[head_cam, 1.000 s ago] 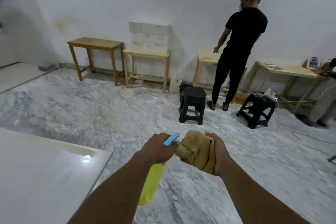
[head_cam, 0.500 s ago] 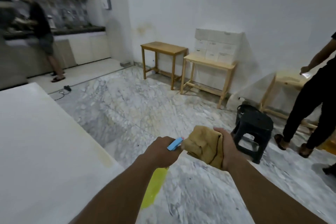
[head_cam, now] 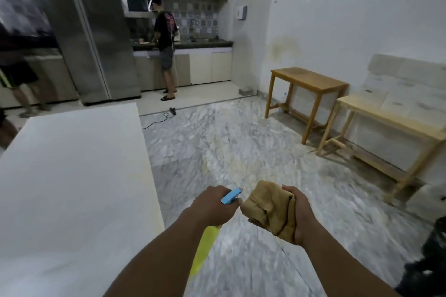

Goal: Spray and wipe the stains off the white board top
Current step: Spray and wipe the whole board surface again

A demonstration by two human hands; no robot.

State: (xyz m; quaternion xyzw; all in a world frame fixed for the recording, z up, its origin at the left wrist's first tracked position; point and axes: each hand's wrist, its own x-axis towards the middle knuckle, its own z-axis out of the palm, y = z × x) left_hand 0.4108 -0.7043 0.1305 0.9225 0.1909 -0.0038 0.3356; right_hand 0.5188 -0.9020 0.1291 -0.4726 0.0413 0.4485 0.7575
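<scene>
My left hand point(head_cam: 213, 207) grips a yellow spray bottle point(head_cam: 204, 248) by its neck, with the blue nozzle point(head_cam: 231, 196) sticking out past my fingers. My right hand point(head_cam: 300, 214) holds a bunched tan cloth point(head_cam: 270, 207) beside the nozzle. Both hands hang over the marble floor, just right of the white board top point(head_cam: 72, 176), which fills the left of the view. A yellowish tint runs along the board's right edge. No distinct stains show through the blur.
Two wooden tables point(head_cam: 309, 94) point(head_cam: 386, 132) stand against the right wall, with white boxes point(head_cam: 410, 84) on the nearer one. A person point(head_cam: 165, 46) stands at the kitchen counter beside a steel fridge point(head_cam: 96, 36). A cable point(head_cam: 161, 117) lies on the floor. A black stool point(head_cam: 429, 260) is at the lower right.
My view has swung left, bringing the kitchen and much more of the white board into sight. My hands keep the same hold on the bottle and the cloth.
</scene>
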